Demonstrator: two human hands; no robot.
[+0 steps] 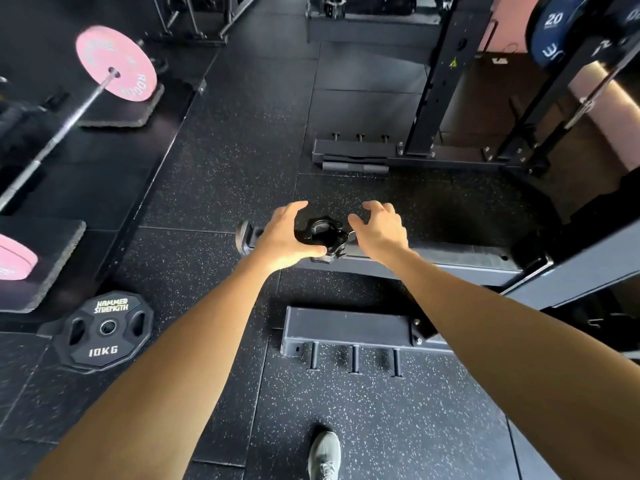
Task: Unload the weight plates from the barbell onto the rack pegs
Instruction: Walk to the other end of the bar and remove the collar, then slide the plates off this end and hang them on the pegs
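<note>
**Collar set aside; plates still on the bar**

Head view, looking down over both forearms. The left hand [289, 233] cups a black clamp collar [323, 235] with thumb and fingers curled round its left side; the collar rests on the base rail [433, 256] of the rack [446, 74]. The right hand [379, 226] hovers just beside the collar with fingers bent — whether it touches the collar's lever cannot be told. The hands are near each other, the collar between them.

The barbell [65, 124] lies well apart at upper left, a pink plate [116, 62] on its far sleeve; a second pink plate [15, 258] shows at the left edge, its place on the bar out of view. A black 10 kg plate [104, 329] lies flat on the floor [242, 150]. A blue plate [554, 27] hangs high on the rack at upper right. A shoe [323, 452] shows at the bottom.

Judged step: handling the collar — either parking it on the rail or picking it up. The unloading proper appears unfinished. The next move would call for letting go of the collar, turning left to the bar, sliding a pink plate off its sleeve with both hands, and carrying it to a free peg.
</note>
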